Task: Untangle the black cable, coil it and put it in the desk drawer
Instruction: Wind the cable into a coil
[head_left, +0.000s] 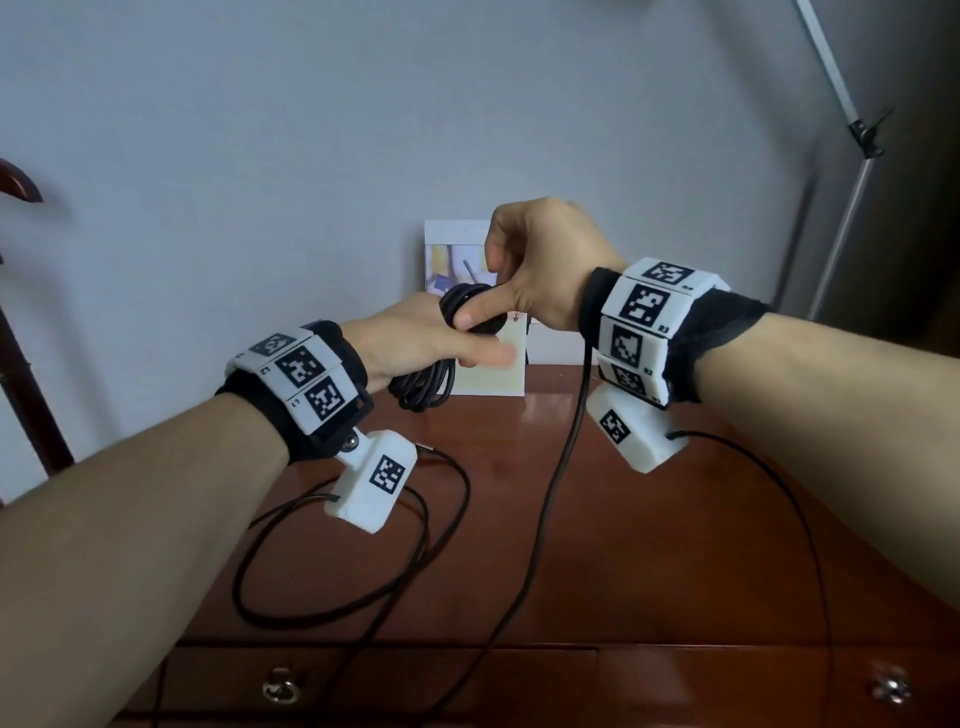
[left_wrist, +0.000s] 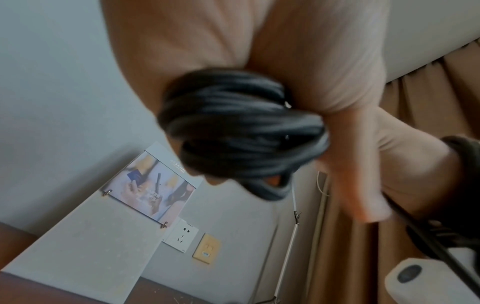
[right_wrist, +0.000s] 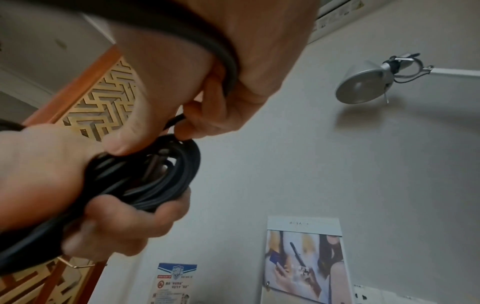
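My left hand (head_left: 415, 338) grips a coil of black cable (head_left: 423, 387) above the back of the desk, with its fingers curled round the loops (right_wrist: 155, 174). Just above it, my right hand (head_left: 535, 260) pinches the cable and its thumb presses on the top of the coil. The same coil (left_wrist: 241, 127) fills the left wrist view, blurred. A strand (right_wrist: 221, 55) crosses my right palm. From the right hand the loose tail (head_left: 558, 467) hangs down, crosses the desk top (head_left: 649, 545) and drops over the front edge. The desk drawer (head_left: 415, 680) below is shut.
A picture calendar (head_left: 452, 249) leans on the wall behind my hands. A lamp arm (head_left: 852, 208) rises at the right and dark wooden furniture (head_left: 21, 364) stands at the left. Thin wrist-camera wires (head_left: 332, 613) loop on the desk. Drawer handles (head_left: 280, 686) show in front.
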